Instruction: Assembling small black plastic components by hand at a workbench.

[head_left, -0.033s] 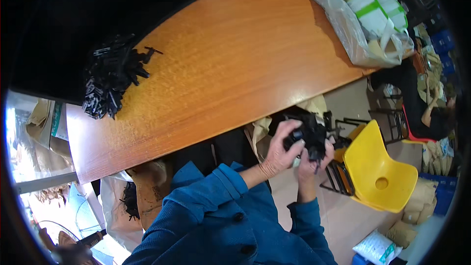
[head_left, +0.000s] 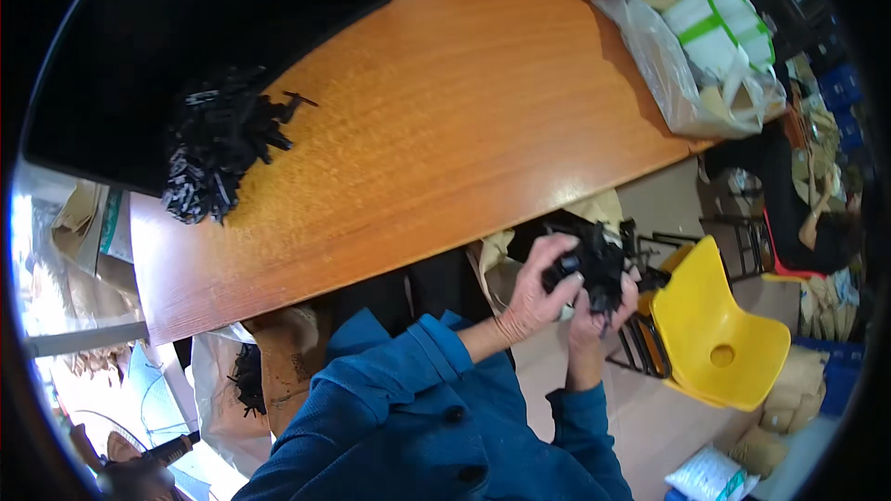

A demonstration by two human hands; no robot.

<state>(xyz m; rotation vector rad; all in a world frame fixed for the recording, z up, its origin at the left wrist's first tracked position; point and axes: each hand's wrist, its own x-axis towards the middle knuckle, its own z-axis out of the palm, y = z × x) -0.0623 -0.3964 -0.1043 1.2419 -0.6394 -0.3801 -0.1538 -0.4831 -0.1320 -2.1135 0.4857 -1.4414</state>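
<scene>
A bunch of small black plastic pieces (head_left: 599,264) is gripped between my two hands, just off the table's near edge on the right. My left hand (head_left: 536,295) closes on it from the left, thumb against the front pieces. From below and the right, my right hand (head_left: 594,323) wraps its fingers round the same bunch. The exact kind of the pieces cannot be made out. On the left of the wooden table (head_left: 418,111), a heap of similar black thin pieces (head_left: 218,148) lies partly on a large black surface (head_left: 232,19).
A yellow chair (head_left: 724,334) stands right of my hands. A clear plastic bag (head_left: 664,74) holding a white-and-green bag (head_left: 719,23) sits at the table's far right. Below the near edge is an open brown bag (head_left: 288,362). A seated person (head_left: 775,186) is at far right.
The view has shifted slightly. My hands still hold the black bunch, with a slight shift of the fingers and pieces.
</scene>
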